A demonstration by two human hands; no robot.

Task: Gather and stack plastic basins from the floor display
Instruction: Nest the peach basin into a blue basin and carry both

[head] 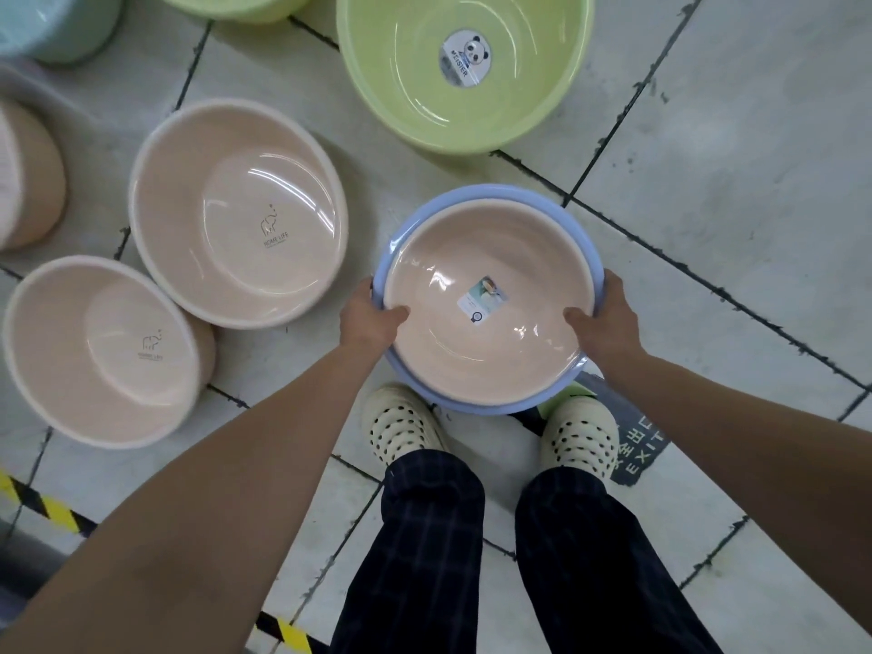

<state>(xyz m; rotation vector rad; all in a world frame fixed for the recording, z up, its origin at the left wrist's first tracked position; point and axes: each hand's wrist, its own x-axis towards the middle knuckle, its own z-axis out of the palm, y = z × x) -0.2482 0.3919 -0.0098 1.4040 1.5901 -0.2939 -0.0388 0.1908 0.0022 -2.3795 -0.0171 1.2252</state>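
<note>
A pink basin with a small sticker sits nested inside a blue basin, held above the floor in front of my feet. My left hand grips the stack's left rim, thumb inside the pink basin. My right hand grips the right rim the same way. On the floor to the left lie two pink basins with an elephant mark, one large and one nearer me. A green basin with a panda sticker lies ahead.
Another green basin and a light blue basin sit at the top left, with an upturned pink basin at the left edge. Yellow-black tape marks the floor near me. An exit sign sticker lies by my right shoe.
</note>
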